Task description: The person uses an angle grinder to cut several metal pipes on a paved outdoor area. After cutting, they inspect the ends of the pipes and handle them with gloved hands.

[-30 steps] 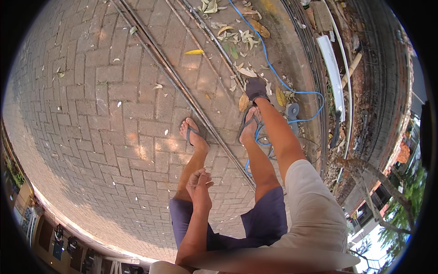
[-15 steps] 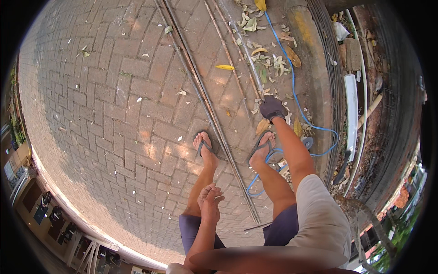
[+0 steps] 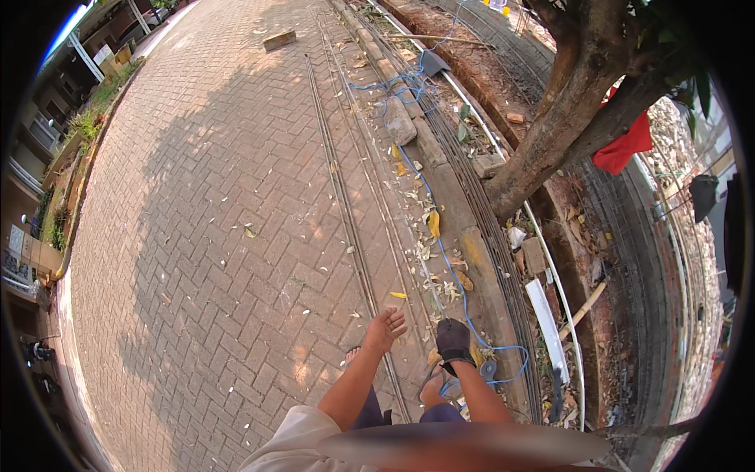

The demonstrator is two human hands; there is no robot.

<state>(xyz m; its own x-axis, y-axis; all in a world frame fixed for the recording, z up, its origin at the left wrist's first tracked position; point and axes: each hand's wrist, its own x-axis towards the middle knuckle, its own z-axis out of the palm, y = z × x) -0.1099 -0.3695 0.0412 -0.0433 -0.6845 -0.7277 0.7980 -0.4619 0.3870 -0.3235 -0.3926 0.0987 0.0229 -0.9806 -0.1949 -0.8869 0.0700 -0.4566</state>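
My bare left hand (image 3: 385, 329) hangs open, fingers apart, above long metal rods (image 3: 353, 259) lying on the paving (image 3: 220, 236). My gloved right hand (image 3: 454, 340) is closed on a thin metal rod (image 3: 431, 294) among dry leaves beside the kerb. A blue cable (image 3: 495, 348) loops to the right of that hand, near a small grey disc (image 3: 487, 370).
A tree trunk (image 3: 550, 134) leans over a trench (image 3: 566, 236) and bundled bars on the right, with a red cloth (image 3: 621, 149) behind it. A pale board (image 3: 546, 330) lies along the kerb. A loose block (image 3: 279, 39) sits up the path. Houses line the left.
The view has tilted up along the path, bringing the tree and houses in. My left hand has reached forward and its fingers have spread; my right hand stays low by the rods.
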